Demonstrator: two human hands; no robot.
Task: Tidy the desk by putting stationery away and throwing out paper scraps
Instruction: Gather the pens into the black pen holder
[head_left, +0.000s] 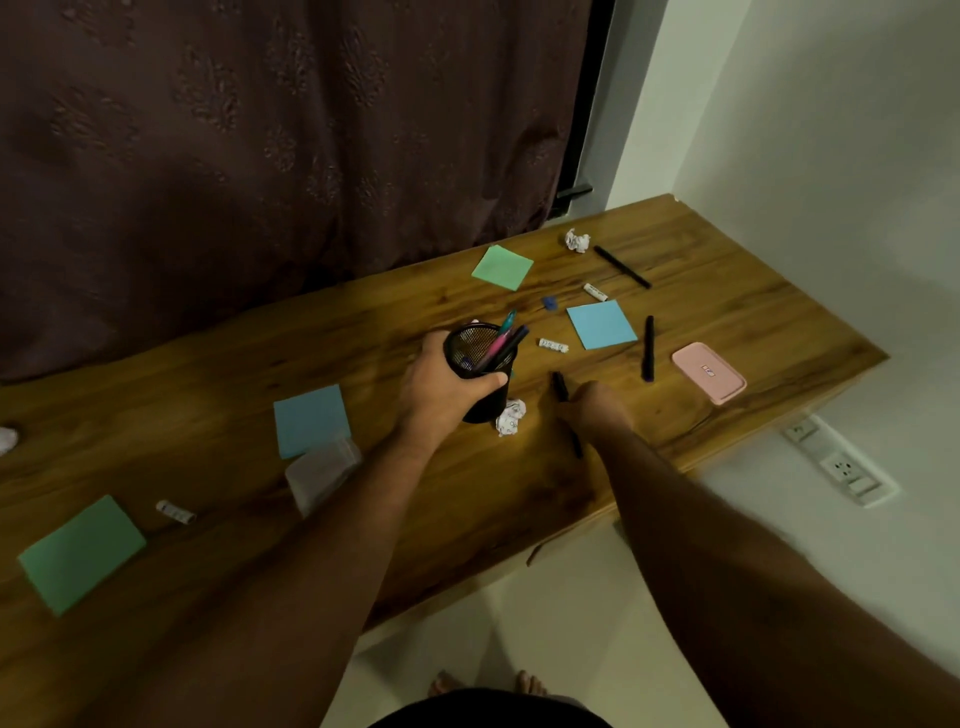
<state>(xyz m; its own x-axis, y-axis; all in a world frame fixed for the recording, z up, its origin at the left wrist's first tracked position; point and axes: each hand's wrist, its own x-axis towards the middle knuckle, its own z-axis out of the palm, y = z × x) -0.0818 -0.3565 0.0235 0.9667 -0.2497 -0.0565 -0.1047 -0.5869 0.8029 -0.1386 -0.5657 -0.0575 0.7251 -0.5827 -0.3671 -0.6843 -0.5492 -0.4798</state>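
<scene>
My left hand (441, 382) grips a black mesh pen holder (480, 358) that is tilted towards me, with several pens sticking out of it. My right hand (592, 410) is closed on a black pen (560, 387) lying on the wooden desk (208, 364); the pen's cap shows above my fingers and its tip below. A crumpled paper ball (510, 417) lies just right of the holder's base. Two more black pens (622, 266) (648, 348) lie further right, and another paper ball (577, 240) sits near the back edge.
Sticky note pads lie about: green (502, 267), blue (601, 323), blue (310, 420), green (82, 552). A pink case (709, 372) sits near the right edge, a clear box (322, 473) in front. Small white tubes (553, 345) (595, 292) (175, 512) and a blue piece (549, 302) are scattered.
</scene>
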